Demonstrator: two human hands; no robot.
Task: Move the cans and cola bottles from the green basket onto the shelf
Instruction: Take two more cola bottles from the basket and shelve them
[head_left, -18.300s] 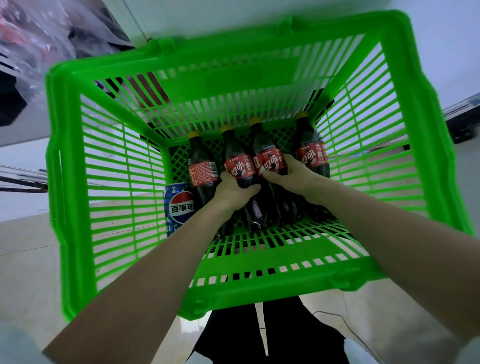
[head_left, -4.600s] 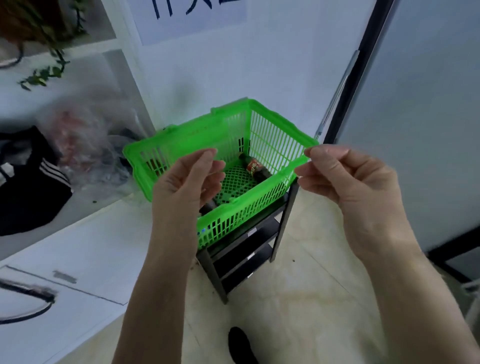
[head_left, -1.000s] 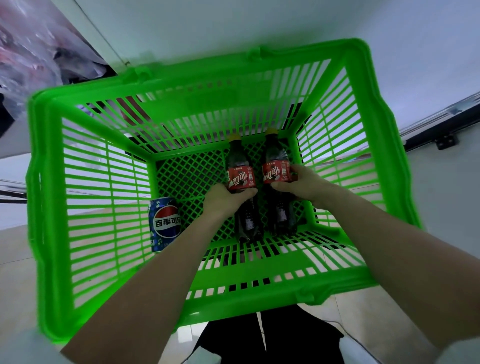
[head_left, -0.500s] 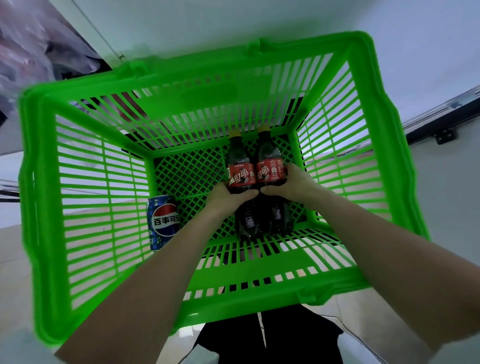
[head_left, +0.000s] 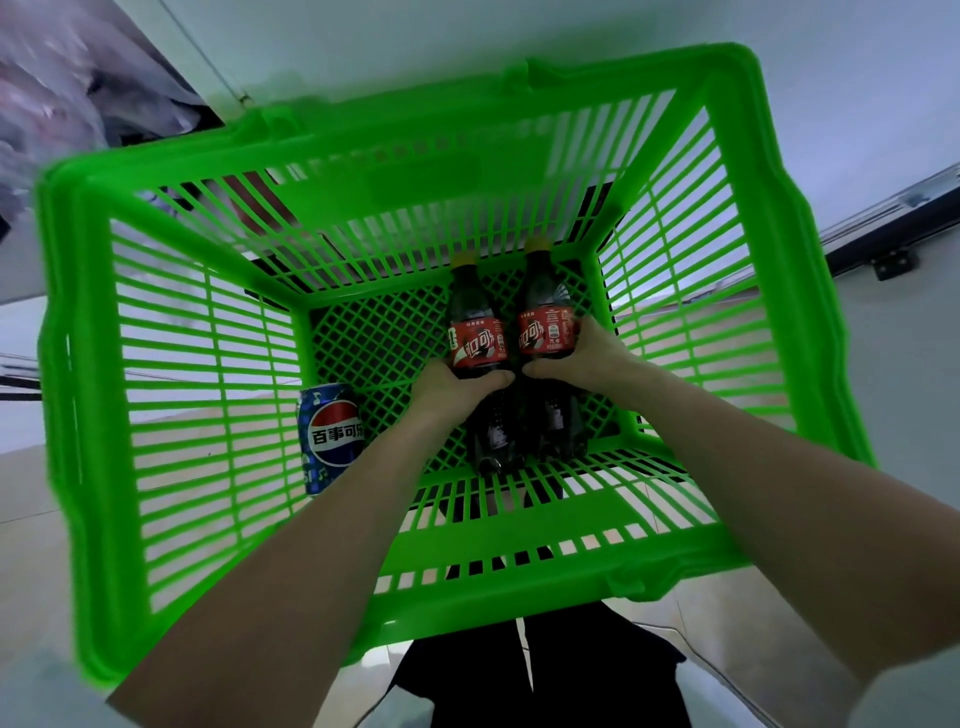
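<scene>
I look straight down into the green basket. Two dark cola bottles with red labels and yellow caps stand side by side at its far right. My left hand grips the left cola bottle around its middle. Around the right cola bottle my right hand is wrapped, just below the label. A blue Pepsi can stands at the basket's near left wall, left of my left forearm. The shelf is not in sight.
Dark shelf framing shows through the basket's slats beneath it. A pale tiled floor lies around. A white wall rises behind, with a clear plastic bag at the upper left and a dark rail at the right. My dark trousers are below.
Both bottles have risen a little and stand closer to upright, still in my hands. The Pepsi can has stayed where it was.
</scene>
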